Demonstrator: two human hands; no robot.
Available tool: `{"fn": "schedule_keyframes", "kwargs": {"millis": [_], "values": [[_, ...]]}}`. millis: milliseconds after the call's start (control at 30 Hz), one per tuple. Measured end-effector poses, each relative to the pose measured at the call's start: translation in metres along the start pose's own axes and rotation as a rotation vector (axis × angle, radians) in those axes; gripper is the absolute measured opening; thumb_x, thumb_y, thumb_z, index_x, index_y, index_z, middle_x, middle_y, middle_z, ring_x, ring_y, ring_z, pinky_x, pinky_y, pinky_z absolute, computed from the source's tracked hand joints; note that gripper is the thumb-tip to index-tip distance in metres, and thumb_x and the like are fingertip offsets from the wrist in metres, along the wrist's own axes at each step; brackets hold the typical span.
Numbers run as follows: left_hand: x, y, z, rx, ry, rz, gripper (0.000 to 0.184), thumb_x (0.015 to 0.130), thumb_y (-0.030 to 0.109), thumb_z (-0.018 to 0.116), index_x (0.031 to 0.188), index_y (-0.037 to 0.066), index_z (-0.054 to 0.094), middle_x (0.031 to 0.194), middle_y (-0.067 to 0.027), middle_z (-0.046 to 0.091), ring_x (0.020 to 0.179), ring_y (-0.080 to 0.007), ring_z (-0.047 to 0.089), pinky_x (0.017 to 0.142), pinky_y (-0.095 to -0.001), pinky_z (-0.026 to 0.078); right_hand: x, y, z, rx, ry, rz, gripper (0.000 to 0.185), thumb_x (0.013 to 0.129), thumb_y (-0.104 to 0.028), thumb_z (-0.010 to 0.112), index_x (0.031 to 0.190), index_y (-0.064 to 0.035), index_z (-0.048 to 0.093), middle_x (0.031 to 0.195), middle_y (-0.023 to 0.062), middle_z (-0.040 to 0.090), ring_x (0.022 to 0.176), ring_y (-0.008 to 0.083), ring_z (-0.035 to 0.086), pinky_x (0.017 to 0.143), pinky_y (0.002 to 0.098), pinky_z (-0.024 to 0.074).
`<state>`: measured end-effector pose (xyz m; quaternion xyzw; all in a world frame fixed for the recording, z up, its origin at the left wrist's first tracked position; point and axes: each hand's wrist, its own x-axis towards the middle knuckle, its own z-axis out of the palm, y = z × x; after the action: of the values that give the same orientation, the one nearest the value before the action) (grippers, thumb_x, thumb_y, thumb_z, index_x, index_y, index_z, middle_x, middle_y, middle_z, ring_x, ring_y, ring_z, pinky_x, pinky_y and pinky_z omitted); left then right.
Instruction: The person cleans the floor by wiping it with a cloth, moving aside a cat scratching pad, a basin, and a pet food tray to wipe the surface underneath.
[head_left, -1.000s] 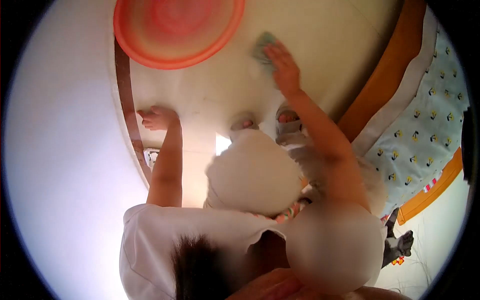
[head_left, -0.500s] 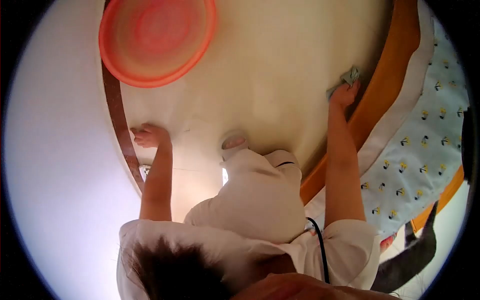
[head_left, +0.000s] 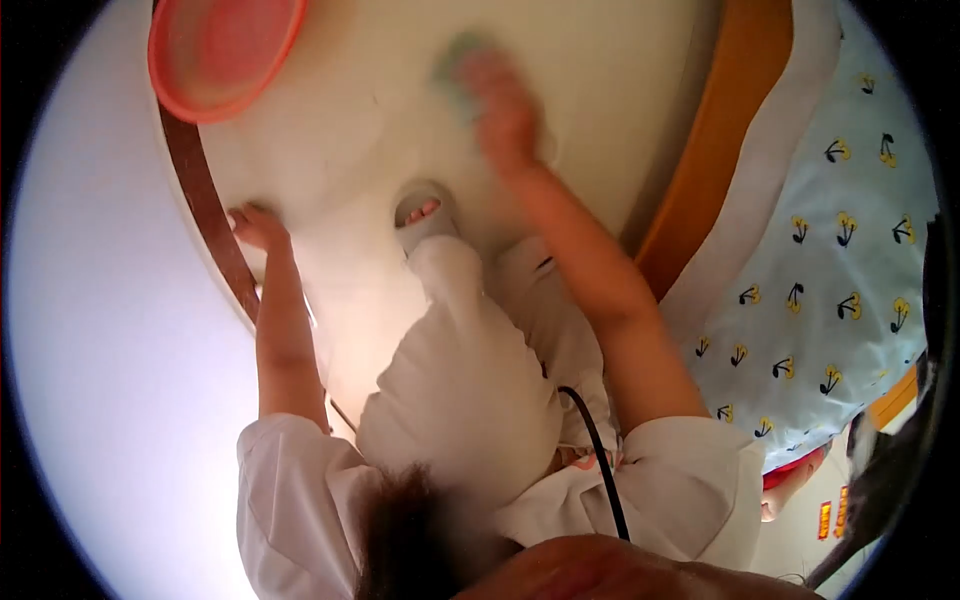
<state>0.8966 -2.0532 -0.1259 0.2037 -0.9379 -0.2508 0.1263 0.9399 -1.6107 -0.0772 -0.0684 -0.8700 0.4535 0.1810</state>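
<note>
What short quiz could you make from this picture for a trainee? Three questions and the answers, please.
1. Which hand is at the blurred greenish cloth?
A) left
B) right
C) neither

2. True or false: the red basin touches the patterned fabric.

3. Fill in the missing colour: the left hand is near a dark ____ strip along the edge of the floor.

Key:
1. B, the right hand.
2. False: they lie on opposite sides of the picture, with floor between them.
3. Brown.
</note>
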Motion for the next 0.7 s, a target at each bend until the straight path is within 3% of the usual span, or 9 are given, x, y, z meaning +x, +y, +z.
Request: {"fn": "schedule_keyframes", "kwargs": {"millis": [33, 67, 133, 200, 233, 300, 467, 567, 700], "values": [[0.002, -0.004, -0.010, 0.107, -0.110, -0.017, 0.027, 0.085, 0.014, 0.042, 0.083, -0.010, 0.054, 0.064, -0.0274, 0.055, 0.056, -0.0378, 0.053, 0.055, -0.0470, 0.041, -0.007, 0.001, -0.033, -0.108, 0.109, 0.119, 0.053, 0.068, 0.014, 0.046, 0.117, -0.0014, 0.061, 0.124, 0.0124, 0.059, 0.125, 0.0281, 0.048, 0.106, 0.0369, 0.0372], [-0.004, 0.005, -0.023, 0.210, -0.195, 0.060, 0.036, 0.091, 0.022, 0.043, 0.094, -0.011, 0.057, 0.075, -0.0285, 0.060, 0.067, -0.0384, 0.058, 0.062, -0.0485, 0.045, -0.017, 0.017, -0.060, -0.162, 0.233, 0.296, 0.056, 0.068, 0.014, 0.044, 0.121, 0.0000, 0.059, 0.130, 0.0124, 0.056, 0.126, 0.0264, 0.047, 0.107, 0.0352, 0.0342], [-0.022, -0.042, -0.015, 0.643, -0.044, 0.149, 0.053, 0.096, 0.037, 0.044, 0.112, -0.013, 0.054, 0.090, -0.0316, 0.061, 0.083, -0.0427, 0.060, 0.075, -0.0500, 0.047, -0.061, 0.085, -0.122, -0.382, 0.325, 0.360, 0.043, 0.082, 0.002, 0.043, 0.123, 0.0028, 0.057, 0.132, 0.0179, 0.053, 0.125, 0.0300, 0.047, 0.106, 0.0375, 0.0371], [-0.050, -0.040, -0.018, 0.612, -0.203, -0.138, 0.071, 0.096, 0.049, 0.043, 0.127, -0.015, 0.043, 0.101, -0.0340, 0.058, 0.096, -0.0462, 0.056, 0.086, -0.0509, 0.044, -0.076, 0.092, -0.143, -0.474, 0.466, 0.578, 0.047, 0.081, 0.002, 0.043, 0.127, 0.0022, 0.053, 0.134, 0.0213, 0.049, 0.124, 0.0358, 0.047, 0.106, 0.0510, 0.0345], [-0.062, -0.025, -0.023, 0.584, -0.331, -0.157, 0.072, 0.096, 0.049, 0.044, 0.127, -0.016, 0.042, 0.101, -0.0345, 0.058, 0.097, -0.0464, 0.056, 0.086, -0.0505, 0.044, -0.072, 0.090, -0.136, -0.585, 0.436, 0.573, 0.047, 0.081, 0.001, 0.045, 0.128, 0.0013, 0.052, 0.135, 0.0207, 0.048, 0.125, 0.0360, 0.045, 0.107, 0.0503, 0.0339], [-0.089, -0.003, -0.032, 0.516, -0.420, -0.051, 0.074, 0.096, 0.048, 0.045, 0.127, -0.019, 0.040, 0.101, -0.0352, 0.057, 0.097, -0.0468, 0.055, 0.086, -0.0499, 0.044, -0.055, 0.072, -0.112, -0.809, 0.370, 0.554, 0.047, 0.081, 0.000, 0.048, 0.129, -0.0005, 0.052, 0.138, 0.0196, 0.046, 0.129, 0.0364, 0.041, 0.109, 0.0489, 0.0327], [-0.084, -0.020, -0.037, 0.534, -0.519, 0.167, 0.076, 0.095, 0.050, 0.045, 0.124, -0.021, 0.041, 0.106, -0.0358, 0.058, 0.101, -0.0465, 0.056, 0.091, -0.0469, 0.044, -0.039, 0.009, 0.029, -0.533, -0.047, 0.060, 0.045, 0.081, -0.001, 0.053, 0.125, -0.0072, 0.056, 0.135, 0.0132, 0.051, 0.129, 0.0336, 0.042, 0.109, 0.0423, 0.0343], [-0.053, 0.000, -0.048, 0.650, -0.841, 0.042, 0.073, 0.094, 0.049, 0.044, 0.123, -0.018, 0.045, 0.108, -0.0355, 0.058, 0.105, -0.0451, 0.056, 0.094, -0.0461, 0.044, -0.043, -0.017, 0.075, -0.316, -0.174, -0.231, 0.040, 0.084, -0.001, 0.047, 0.122, -0.0083, 0.058, 0.131, 0.0103, 0.054, 0.129, 0.0316, 0.044, 0.108, 0.0416, 0.0352], [-0.056, 0.003, -0.056, 0.515, -0.479, 0.209, 0.050, 0.093, 0.043, 0.046, 0.110, -0.001, 0.063, 0.096, -0.0272, 0.064, 0.093, -0.0433, 0.062, 0.085, -0.0466, 0.049, -0.044, -0.015, 0.017, -0.229, -0.068, -0.135, 0.043, 0.083, 0.000, 0.047, 0.124, -0.0077, 0.057, 0.132, 0.0114, 0.053, 0.127, 0.0300, 0.046, 0.107, 0.0388, 0.0365]]}}
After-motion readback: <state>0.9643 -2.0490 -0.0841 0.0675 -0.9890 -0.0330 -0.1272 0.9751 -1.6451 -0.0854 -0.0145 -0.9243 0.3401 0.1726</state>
